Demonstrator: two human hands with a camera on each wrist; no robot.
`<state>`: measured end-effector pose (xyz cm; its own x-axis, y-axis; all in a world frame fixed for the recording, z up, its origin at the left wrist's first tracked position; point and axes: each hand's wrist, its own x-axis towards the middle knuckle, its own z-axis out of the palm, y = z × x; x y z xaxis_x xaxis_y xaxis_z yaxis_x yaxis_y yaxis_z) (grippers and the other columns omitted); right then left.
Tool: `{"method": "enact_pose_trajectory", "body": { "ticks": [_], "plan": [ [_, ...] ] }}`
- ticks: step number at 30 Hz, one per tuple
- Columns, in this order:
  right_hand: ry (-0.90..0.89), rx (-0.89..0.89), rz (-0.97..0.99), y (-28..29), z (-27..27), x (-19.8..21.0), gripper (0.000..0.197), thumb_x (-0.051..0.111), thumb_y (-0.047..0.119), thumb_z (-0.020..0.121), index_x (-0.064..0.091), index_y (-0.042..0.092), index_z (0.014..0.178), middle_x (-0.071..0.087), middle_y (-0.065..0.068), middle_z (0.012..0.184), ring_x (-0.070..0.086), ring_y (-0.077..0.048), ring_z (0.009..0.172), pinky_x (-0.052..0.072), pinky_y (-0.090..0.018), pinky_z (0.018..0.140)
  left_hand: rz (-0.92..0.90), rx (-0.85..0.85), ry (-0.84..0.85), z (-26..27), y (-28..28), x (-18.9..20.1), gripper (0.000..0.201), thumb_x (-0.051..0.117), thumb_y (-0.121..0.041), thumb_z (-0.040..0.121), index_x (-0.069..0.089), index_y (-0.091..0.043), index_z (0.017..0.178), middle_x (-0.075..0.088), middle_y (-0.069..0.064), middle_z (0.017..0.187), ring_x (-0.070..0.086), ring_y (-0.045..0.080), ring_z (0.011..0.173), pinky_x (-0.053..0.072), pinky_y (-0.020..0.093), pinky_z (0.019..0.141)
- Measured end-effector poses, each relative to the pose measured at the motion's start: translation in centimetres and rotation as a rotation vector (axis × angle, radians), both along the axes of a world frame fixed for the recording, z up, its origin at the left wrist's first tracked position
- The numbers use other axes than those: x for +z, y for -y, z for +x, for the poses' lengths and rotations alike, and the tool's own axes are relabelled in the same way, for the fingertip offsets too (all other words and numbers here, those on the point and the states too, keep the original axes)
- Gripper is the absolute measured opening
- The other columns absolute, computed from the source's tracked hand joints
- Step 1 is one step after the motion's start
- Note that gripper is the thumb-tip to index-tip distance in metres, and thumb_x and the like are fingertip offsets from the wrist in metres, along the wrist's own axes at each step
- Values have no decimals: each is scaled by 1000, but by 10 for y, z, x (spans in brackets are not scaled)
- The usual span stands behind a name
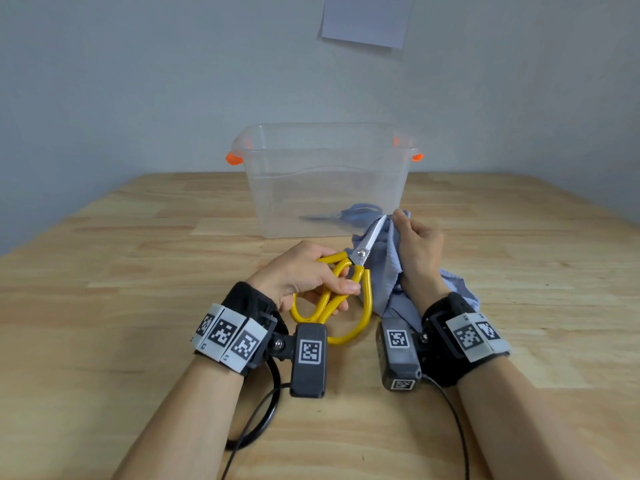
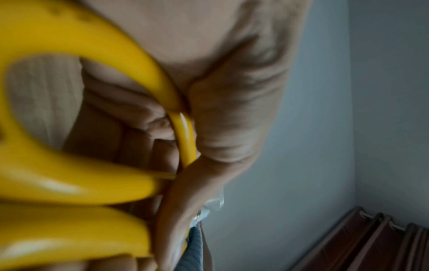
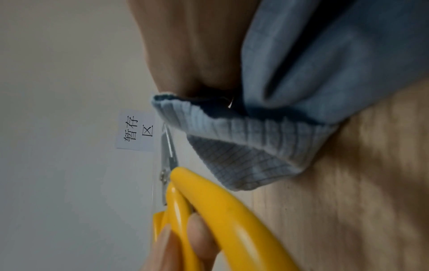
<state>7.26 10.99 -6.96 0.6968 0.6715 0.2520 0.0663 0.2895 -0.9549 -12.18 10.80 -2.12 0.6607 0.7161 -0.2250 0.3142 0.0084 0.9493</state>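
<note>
My left hand (image 1: 304, 271) grips the yellow-handled scissors (image 1: 349, 271) by their loops, fingers curled through them; the handles (image 2: 69, 179) fill the left wrist view. The steel blades (image 1: 372, 237) are together and point up and away toward my right hand's fingertips. My right hand (image 1: 415, 247) pinches a bunched light blue ribbed cloth (image 1: 388, 271) and holds its edge up off the table. In the right wrist view the blade tip (image 3: 168, 141) sits just below the cloth's ribbed hem (image 3: 243, 128), beside it rather than around it.
A clear plastic bin (image 1: 325, 178) with orange latches stands on the wooden table (image 1: 138, 254) just behind my hands; blue-handled scissors (image 1: 346, 214) lie inside it. A paper sheet (image 1: 367, 19) hangs on the wall. Cables (image 1: 263, 410) trail from both wrist cameras.
</note>
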Motion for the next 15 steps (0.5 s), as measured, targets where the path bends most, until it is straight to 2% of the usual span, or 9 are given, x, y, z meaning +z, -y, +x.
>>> {"method": "enact_pose_trajectory", "body": {
  "ticks": [2, 5, 6, 9, 10, 11, 12, 13, 15],
  "plan": [
    [-23, 37, -9, -1, 2, 0, 41, 64, 30, 94, 55, 2, 64, 42, -10, 66, 37, -22, 64, 32, -36, 59, -3, 33, 19, -1, -2, 0, 23, 74, 4, 81, 60, -1, 99, 70, 25, 95, 68, 24, 57, 58, 31, 55],
    [4, 154, -101, 0, 0, 1, 60, 64, 43, 85, 52, -15, 73, 47, -11, 73, 42, -23, 67, 34, -38, 60, 0, 104, 66, -2, -4, -3, 22, 75, 4, 80, 60, -1, 95, 71, 21, 86, 68, 25, 57, 60, 34, 58],
    [6, 209, -126, -1, 0, 2, 61, 63, 43, 84, 52, -16, 77, 47, -11, 76, 42, -23, 69, 34, -38, 62, 7, 129, 84, -2, -5, -3, 21, 75, 4, 79, 60, -3, 92, 71, 18, 82, 68, 25, 57, 61, 35, 59],
    [67, 332, -182, 1, -3, 8, 33, 60, 35, 94, 58, 3, 84, 48, -14, 78, 44, -28, 71, 38, -41, 66, 23, 188, 150, -2, -6, -2, 19, 75, 5, 79, 60, -6, 83, 69, 18, 81, 68, 24, 57, 60, 34, 56],
    [89, 351, -199, 0, -3, 8, 29, 62, 34, 94, 60, 5, 93, 55, -18, 83, 53, -31, 76, 45, -43, 69, 25, 200, 167, -2, -6, -2, 19, 75, 6, 79, 60, -6, 82, 68, 19, 81, 68, 24, 56, 60, 34, 56],
    [112, 351, -213, 0, -3, 9, 29, 66, 34, 92, 62, 7, 103, 64, -19, 94, 62, -32, 87, 52, -44, 76, 27, 210, 178, -2, -6, -2, 19, 75, 6, 79, 60, -6, 82, 68, 20, 81, 68, 24, 56, 60, 34, 56],
    [129, 323, -225, 1, -4, 10, 30, 70, 32, 89, 61, 13, 110, 68, -16, 103, 66, -30, 94, 56, -44, 81, 30, 217, 183, -1, -6, -2, 19, 75, 6, 79, 60, -6, 82, 67, 21, 81, 68, 24, 56, 60, 34, 56],
    [134, 290, -210, 4, -5, 12, 26, 73, 28, 88, 62, 16, 108, 69, -14, 102, 68, -28, 93, 57, -43, 82, 34, 222, 181, -1, -6, -2, 19, 75, 6, 79, 60, -5, 83, 67, 21, 82, 68, 25, 56, 60, 34, 56],
    [137, 261, -164, 8, -7, 16, 9, 75, 18, 87, 67, 14, 89, 71, -10, 85, 68, -23, 82, 55, -40, 77, 38, 222, 172, -1, -6, -3, 18, 75, 5, 79, 60, -5, 85, 67, 21, 82, 68, 25, 56, 60, 34, 56]
  ]
}}
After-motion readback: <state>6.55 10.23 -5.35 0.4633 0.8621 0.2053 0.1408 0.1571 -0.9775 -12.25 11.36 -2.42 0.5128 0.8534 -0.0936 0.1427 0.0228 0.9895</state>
